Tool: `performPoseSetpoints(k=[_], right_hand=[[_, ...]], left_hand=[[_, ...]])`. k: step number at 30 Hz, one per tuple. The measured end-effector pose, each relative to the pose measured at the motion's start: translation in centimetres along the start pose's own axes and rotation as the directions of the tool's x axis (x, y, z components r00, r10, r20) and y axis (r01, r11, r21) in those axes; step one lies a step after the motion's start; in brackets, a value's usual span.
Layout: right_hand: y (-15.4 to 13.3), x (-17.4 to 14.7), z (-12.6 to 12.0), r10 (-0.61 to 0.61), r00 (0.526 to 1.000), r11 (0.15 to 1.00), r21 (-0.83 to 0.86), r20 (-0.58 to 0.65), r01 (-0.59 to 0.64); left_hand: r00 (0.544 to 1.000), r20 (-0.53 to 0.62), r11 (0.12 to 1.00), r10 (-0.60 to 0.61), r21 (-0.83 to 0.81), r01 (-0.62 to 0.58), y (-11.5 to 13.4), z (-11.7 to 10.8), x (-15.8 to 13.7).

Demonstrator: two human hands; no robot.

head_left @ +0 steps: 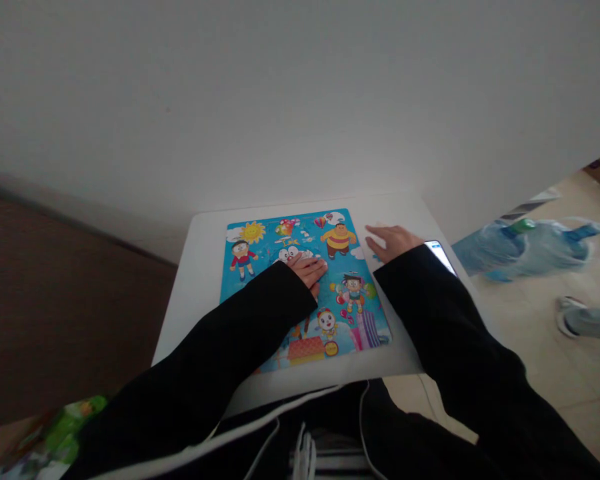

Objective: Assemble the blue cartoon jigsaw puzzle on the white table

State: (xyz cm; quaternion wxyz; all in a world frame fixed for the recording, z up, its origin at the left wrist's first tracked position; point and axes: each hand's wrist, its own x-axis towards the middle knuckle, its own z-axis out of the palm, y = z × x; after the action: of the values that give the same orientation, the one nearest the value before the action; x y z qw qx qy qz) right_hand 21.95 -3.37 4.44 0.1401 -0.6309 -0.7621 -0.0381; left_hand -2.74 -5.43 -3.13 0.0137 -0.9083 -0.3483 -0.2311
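A flat, square-cornered board [275, 290] with a blue cartoon picture lies on the small white table [190, 287]. Figures, a sun and balloons are printed on it. My left hand [310, 270] rests on the middle of the picture, fingers stretched out, covering part of a white-faced figure. Just past the board's right edge, my right hand [391, 243] is over the tabletop with thumb and fingers apart. A small blue patch shows by its fingertips; I cannot tell what it is. The left sleeve hides the board's lower left part.
A phone [441, 257] with a lit screen lies beside my right wrist at the table's right edge. The table stands against a pale wall [300, 100]. Large plastic-wrapped bottles [535, 250] are on the floor at right, near another person's shoe [567, 317]. A green bag [65, 433] is at lower left.
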Motion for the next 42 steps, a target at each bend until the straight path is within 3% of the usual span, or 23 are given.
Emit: performPoseSetpoints(k=[2, 5, 7, 11, 13, 15, 16, 17, 19, 21, 23, 31, 42], right_hand=[[2.2, 2.0, -1.1, 0.141, 0.977, 0.985, -0.124, 0.159, -0.122], [3.2, 4.3, -1.7, 0.237, 0.881, 0.959, -0.242, 0.409, -0.145], [2.8, 5.1, -1.6, 0.252, 0.835, 0.955, -0.264, 0.489, -0.134], [2.0, 5.1, -0.7, 0.215, 0.871, 0.967, -0.222, 0.443, -0.126], [1.7, 4.6, -0.5, 0.237, 0.899, 0.971, -0.119, 0.368, -0.207], [1.0, 3.8, -0.7, 0.247, 0.909, 0.949, 0.104, 0.337, -0.297], [0.4, 3.2, -0.9, 0.229, 0.911, 0.914, 0.247, 0.343, -0.322], [-0.4, 2.5, -1.3, 0.197, 0.912, 0.816, 0.455, 0.359, -0.356], [-2.4, 1.3, -2.1, 0.12, 0.917, 0.529, 0.757, 0.38, -0.383], [-4.3, 0.3, -2.8, 0.073, 0.921, 0.37, 0.847, 0.383, -0.381], [-5.7, -0.3, -3.3, 0.045, 0.924, 0.32, 0.87, 0.38, -0.374], [-7.7, -0.1, -3.1, 0.014, 0.929, 0.288, 0.888, 0.371, -0.359], [-9.2, 1.2, -1.1, -0.081, 0.917, 0.327, 0.879, 0.391, -0.346]], left_hand=[[1.0, 0.025, 1.0, -0.005, 0.023, 0.004, 0.3, -0.2, 0.2], [0.994, 0.102, 0.999, -0.042, 0.032, 0.039, 1.2, -1.3, 0.5], [0.985, 0.158, 0.998, -0.065, 0.011, 0.064, 1.8, -2.3, 0.6], [0.97, 0.224, 0.994, -0.095, -0.033, 0.105, 2.4, -4.2, 0.6], [0.976, 0.193, 0.991, -0.104, -0.063, 0.118, 2.1, -5.1, 0.5], [0.991, 0.107, 0.988, -0.075, -0.124, 0.088, 1.5, -5.9, 0.5], [0.998, 0.049, 0.986, -0.046, -0.159, 0.053, 1.2, -6.2, 0.5], [1.0, -0.009, 0.982, -0.02, -0.188, 0.018, 1.0, -6.5, 0.6], [0.994, -0.113, 0.974, -0.006, -0.227, -0.019, 0.7, -7.1, 0.8], [0.98, -0.189, 0.966, -0.057, -0.257, 0.006, 0.9, -7.4, 1.1], [0.962, -0.232, 0.953, -0.145, -0.295, 0.073, 1.4, -7.7, 1.4], [0.903, -0.188, 0.843, -0.386, -0.47, 0.263, 1.9, -8.9, 2.0], [0.864, -0.245, 0.861, -0.44, -0.387, 0.329, 0.4, -8.8, 0.6]])
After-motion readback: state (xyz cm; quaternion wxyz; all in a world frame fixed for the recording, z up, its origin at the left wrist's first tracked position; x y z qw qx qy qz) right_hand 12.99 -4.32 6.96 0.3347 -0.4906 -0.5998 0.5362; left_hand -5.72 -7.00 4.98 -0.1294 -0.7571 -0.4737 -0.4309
